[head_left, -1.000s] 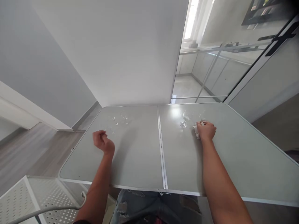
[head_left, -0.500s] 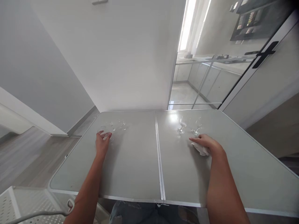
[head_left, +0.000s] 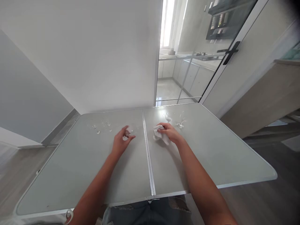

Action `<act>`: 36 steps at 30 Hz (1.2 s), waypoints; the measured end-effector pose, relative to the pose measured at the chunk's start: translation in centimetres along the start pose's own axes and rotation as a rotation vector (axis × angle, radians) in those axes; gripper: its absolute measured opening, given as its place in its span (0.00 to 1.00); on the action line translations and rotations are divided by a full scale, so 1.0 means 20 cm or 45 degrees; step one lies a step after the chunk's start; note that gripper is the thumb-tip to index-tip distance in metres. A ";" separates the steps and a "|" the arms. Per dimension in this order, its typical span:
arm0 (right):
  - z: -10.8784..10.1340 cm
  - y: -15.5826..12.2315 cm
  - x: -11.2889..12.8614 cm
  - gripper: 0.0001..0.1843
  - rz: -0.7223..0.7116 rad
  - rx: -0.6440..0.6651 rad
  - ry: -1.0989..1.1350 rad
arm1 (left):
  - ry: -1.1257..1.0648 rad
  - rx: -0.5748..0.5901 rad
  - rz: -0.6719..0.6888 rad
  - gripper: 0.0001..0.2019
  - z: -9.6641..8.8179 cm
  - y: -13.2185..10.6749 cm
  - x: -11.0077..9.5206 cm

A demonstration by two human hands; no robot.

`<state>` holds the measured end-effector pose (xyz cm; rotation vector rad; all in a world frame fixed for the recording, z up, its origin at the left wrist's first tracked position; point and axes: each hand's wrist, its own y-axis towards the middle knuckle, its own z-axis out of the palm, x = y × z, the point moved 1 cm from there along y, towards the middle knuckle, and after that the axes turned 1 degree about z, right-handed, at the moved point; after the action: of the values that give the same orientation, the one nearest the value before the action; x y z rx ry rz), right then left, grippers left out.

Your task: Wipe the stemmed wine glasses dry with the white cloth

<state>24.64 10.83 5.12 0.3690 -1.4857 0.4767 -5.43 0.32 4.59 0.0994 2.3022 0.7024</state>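
**Glass and cloth meet at the middle of a folding table**

A person's left hand point(head_left: 120, 141) curls its fingers and thumb narrowly around a small clear glass point(head_left: 127, 134), held just above the tabletop a little left of the frame's centre (the glass is nearly lost against the pale surface). Just across from it, right of centre, the right hand point(head_left: 170, 132) grips a crumpled white cloth point(head_left: 159, 135), fingers bunched over the wad, which rests against the tabletop. The two hands are near each other but apart, with a bright metal seam point(head_left: 148, 162) running between them from the far edge to the near edge of the pale grey-green folding table point(head_left: 211, 150).

Just beyond the right hand stand a clear stemmed glass point(head_left: 168, 117) and, to its right, a second stemmed glass point(head_left: 181, 121), both upright. Farther left, toward the table's far left corner, sits a cluster of tiny clear glasses point(head_left: 98, 127), too small to tell apart.

Torn blue jeans point(head_left: 150, 212) show under the table's near edge at the bottom of the frame. A plain white wall point(head_left: 93, 56) fills the upper left, and a glass sliding door point(head_left: 187, 72) with a black handle point(head_left: 231, 51) takes the upper right.
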 end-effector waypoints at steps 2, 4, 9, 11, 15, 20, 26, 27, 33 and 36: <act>0.02 0.02 -0.04 0.13 -0.085 -0.035 0.038 | 0.076 0.101 0.107 0.28 0.10 -0.01 -0.03; 0.04 0.03 -0.05 0.13 -0.105 -0.025 0.113 | 0.174 0.151 0.176 0.28 0.16 -0.03 -0.04; 0.10 0.03 -0.03 0.22 -0.016 -0.055 0.415 | 0.236 0.075 0.222 0.27 0.22 -0.09 -0.04; 0.12 0.04 -0.04 0.21 -0.011 -0.145 0.451 | 0.228 0.056 0.222 0.27 0.23 -0.10 -0.04; 0.14 0.06 -0.06 0.15 -0.017 -0.205 0.414 | 0.201 0.048 0.201 0.27 0.24 -0.09 -0.02; 0.14 0.06 -0.09 0.16 -0.079 -0.236 0.350 | 0.191 0.047 0.171 0.28 0.24 -0.08 -0.01; 0.14 0.06 -0.12 0.11 -0.209 -0.242 0.317 | 0.228 0.076 0.202 0.28 0.25 -0.08 0.00; 0.14 0.06 -0.13 0.10 -0.217 -0.228 0.312 | 0.235 0.083 0.205 0.28 0.25 -0.08 0.00; 0.15 0.05 -0.13 0.07 -0.270 -0.211 0.243 | 0.231 0.094 0.184 0.27 0.24 -0.08 -0.01; 0.16 0.05 -0.12 0.06 -0.283 -0.217 0.221 | 0.224 0.095 0.196 0.28 0.25 -0.08 -0.01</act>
<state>21.30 9.82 2.81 0.3442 -1.2884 0.1983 -1.85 1.11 0.88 0.2616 2.5097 0.7271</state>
